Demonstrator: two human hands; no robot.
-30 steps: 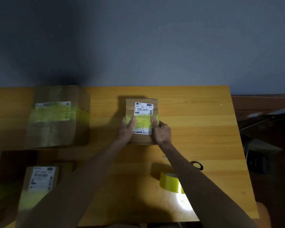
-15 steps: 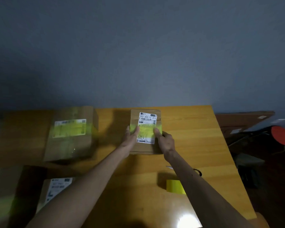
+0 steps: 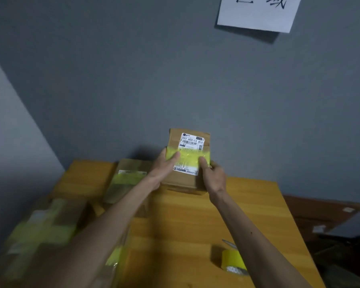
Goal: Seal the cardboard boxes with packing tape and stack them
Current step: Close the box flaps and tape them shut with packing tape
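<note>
Small taped cardboard box (image 3: pixel 187 161) at frame centre, gripped between left hand (image 3: pixel 164 169) and right hand (image 3: pixel 213 176), thumbs on yellow tape band (image 3: pixel 188 156), above wooden table (image 3: pixel 195 225)

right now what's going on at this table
A person holds a small cardboard box between left hand and right hand, thumbs on the yellow tape strip across its label. It looks raised off the wooden table. Other taped boxes sit to the left; the tape roll lies near the right forearm.
</note>
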